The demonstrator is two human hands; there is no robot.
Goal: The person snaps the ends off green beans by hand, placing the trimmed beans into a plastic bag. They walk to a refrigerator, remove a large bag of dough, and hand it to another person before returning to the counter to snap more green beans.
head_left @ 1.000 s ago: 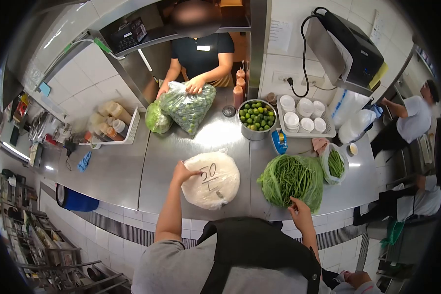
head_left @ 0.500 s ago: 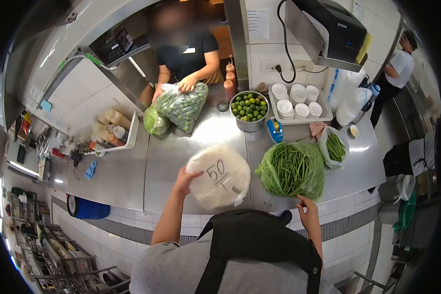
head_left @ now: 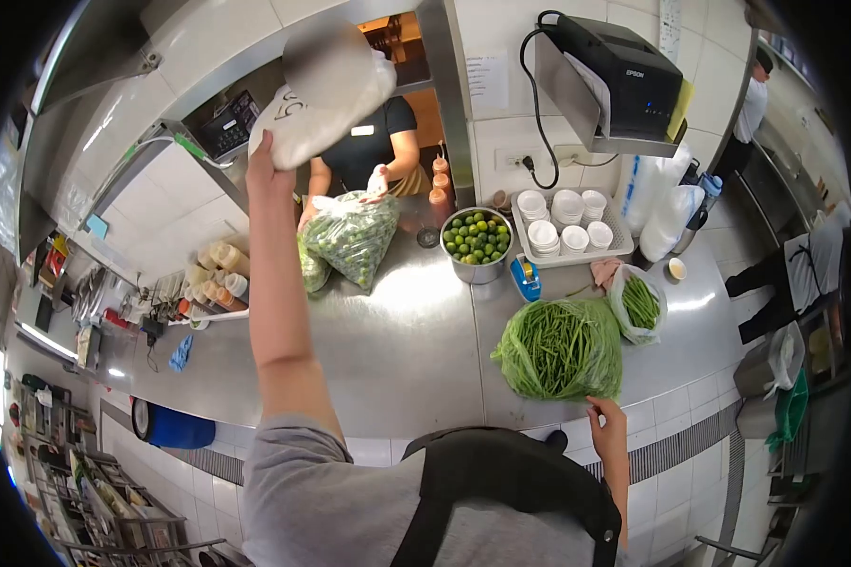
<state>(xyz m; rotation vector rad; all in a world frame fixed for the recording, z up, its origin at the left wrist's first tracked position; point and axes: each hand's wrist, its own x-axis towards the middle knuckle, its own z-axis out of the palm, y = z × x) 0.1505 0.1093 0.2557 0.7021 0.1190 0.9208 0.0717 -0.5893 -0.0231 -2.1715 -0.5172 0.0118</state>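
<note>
At the left of the counter (head_left: 388, 359), plastic squeeze bottles (head_left: 230, 258) stood packed close, which I took to be for keeping them upright. The left hand (head_left: 268, 161) was clamped on the near edge of a white bag (head_left: 317, 132) with black figures on it; I guessed the grip sat at the rim because the arm was at full stretch. The bag hung tilted over the counter's far side, before the co-worker; its white contents I couldn't name.

Below it lay a clear bag (head_left: 355, 241) full of small green rounds, the co-worker's hand (head_left: 379, 180) at its top, apparently to keep it gathered. Next came a steel pot (head_left: 476, 273) heaped with limes (head_left: 477, 234), then a green plastic bag (head_left: 512, 364) bulging with green beans (head_left: 553, 340). Behind that, a white crate (head_left: 622, 236) held white cups (head_left: 531, 204) in stacks, presumably to save room.

The right hand (head_left: 608, 422) was by the green bag's near edge, fingers apart and gripping nothing; whether they touched, I couldn't tell. Rightmost, a smaller bag (head_left: 654, 326) held more beans.
</note>
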